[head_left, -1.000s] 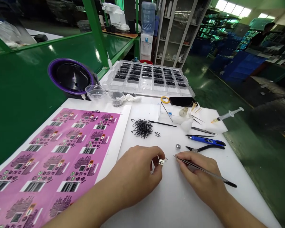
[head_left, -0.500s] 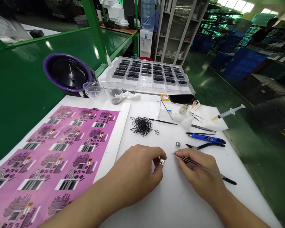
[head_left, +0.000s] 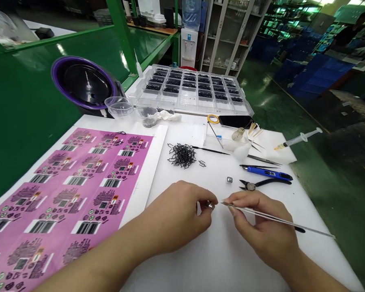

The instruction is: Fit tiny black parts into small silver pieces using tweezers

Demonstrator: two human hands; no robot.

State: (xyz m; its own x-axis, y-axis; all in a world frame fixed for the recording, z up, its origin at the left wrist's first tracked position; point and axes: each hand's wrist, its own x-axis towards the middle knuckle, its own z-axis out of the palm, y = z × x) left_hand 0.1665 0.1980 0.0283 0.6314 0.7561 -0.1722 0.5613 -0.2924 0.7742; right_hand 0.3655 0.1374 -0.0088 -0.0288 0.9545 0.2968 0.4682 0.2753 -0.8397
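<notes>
My left hand (head_left: pixel 182 217) pinches a small shiny metal piece (head_left: pixel 211 206) between thumb and fingers. Just right of it, my right hand (head_left: pixel 261 227) grips slim metal tweezers (head_left: pixel 280 220), their tips pointing left toward that piece; a small gap lies between tips and piece. A second small metal piece (head_left: pixel 229 179) rests on the white table above my right hand. Beyond my hands is a pile of thin black bent parts (head_left: pixel 183 156), with a couple of loose ones (head_left: pixel 202 163) at its right. Black-handled cutters (head_left: pixel 266 183) lie near my right fingers.
Pink printed sheet (head_left: pixel 91 170) covers the left side. At the back stand a compartment case (head_left: pixel 188 96), clear cups (head_left: pixel 119 106) and a black-purple bowl (head_left: pixel 85 83). A blue pen-like tool (head_left: pixel 269 173), a cotton-like wad (head_left: pixel 241 152), a phone (head_left: pixel 235 121) and a syringe (head_left: pixel 302 138) lie right.
The view has shifted slightly. The metal piece in my left fingers has turned. My right hand has changed its angle, and the tweezers show two long arms reaching farther right.
</notes>
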